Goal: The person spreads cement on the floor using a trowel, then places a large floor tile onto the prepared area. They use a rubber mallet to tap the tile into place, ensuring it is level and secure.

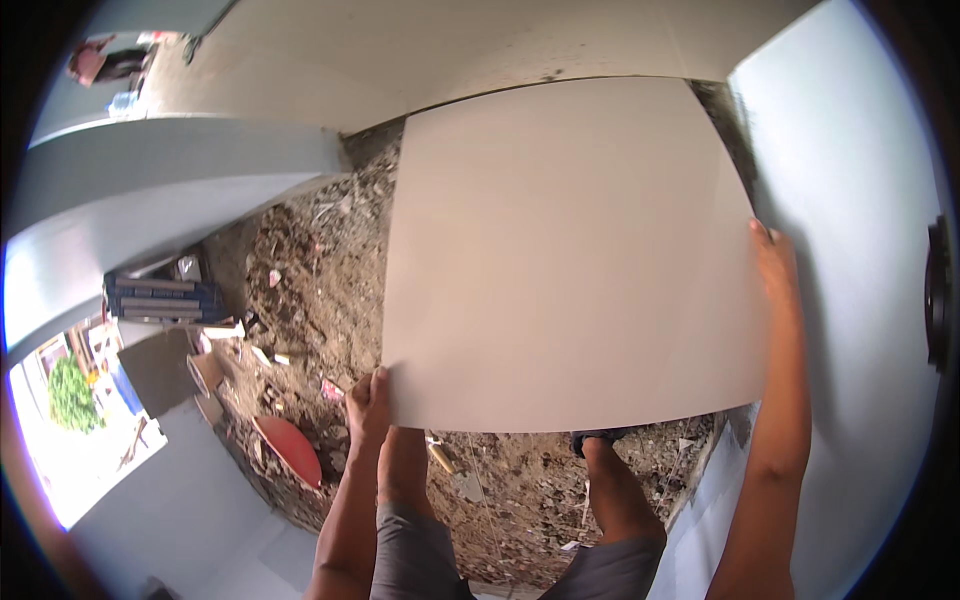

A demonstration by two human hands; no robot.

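Note:
A large, flat, light beige tile (570,260) spans the middle of the view, its far edge close to the base of the far wall. My left hand (367,402) grips its near left corner, thumb on the upper face. Along the right edge, my right hand (773,255) has hold of the tile, close to the white side wall. Both hands' remaining fingers are largely hidden at the tile's edge. Beneath and around it lies rough, rubble-strewn earth (320,260); whether the tile touches that ground cannot be made out.
A trowel (441,456) lies on the dirt by my left leg. Further left are a red bowl-shaped piece (290,452), a tan bucket-like container (205,372) and a stack of dark-blue boxes (165,300). Walls stand at the right (840,200) and far side (500,45). Another person (105,65) appears far left.

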